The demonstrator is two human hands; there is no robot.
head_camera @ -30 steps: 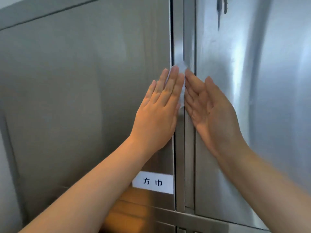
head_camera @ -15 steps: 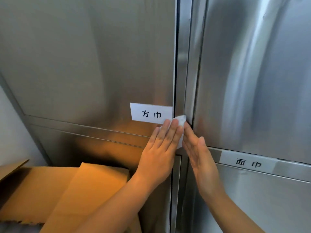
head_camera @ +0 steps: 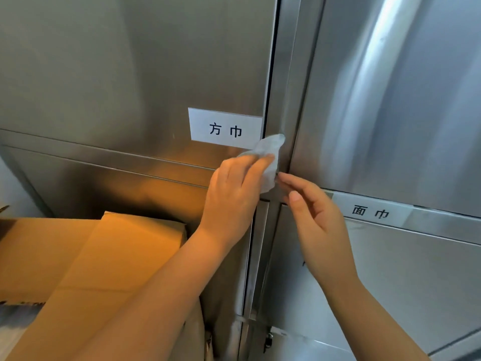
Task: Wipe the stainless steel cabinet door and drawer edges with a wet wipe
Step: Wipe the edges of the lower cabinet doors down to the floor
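Your left hand (head_camera: 234,188) presses the wet wipe (head_camera: 268,157), fingers closed over its lower half, against the vertical seam (head_camera: 282,87) between the cabinet doors. Limp and damp, it droops unless bunched; its free corner points up-right. Your right hand (head_camera: 320,225) hovers half-open, empty.

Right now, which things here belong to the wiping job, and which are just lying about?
Part of the job:
wet wipe
left hand
right hand
cabinet door edge

Just lying about:
cardboard boxes
door labels
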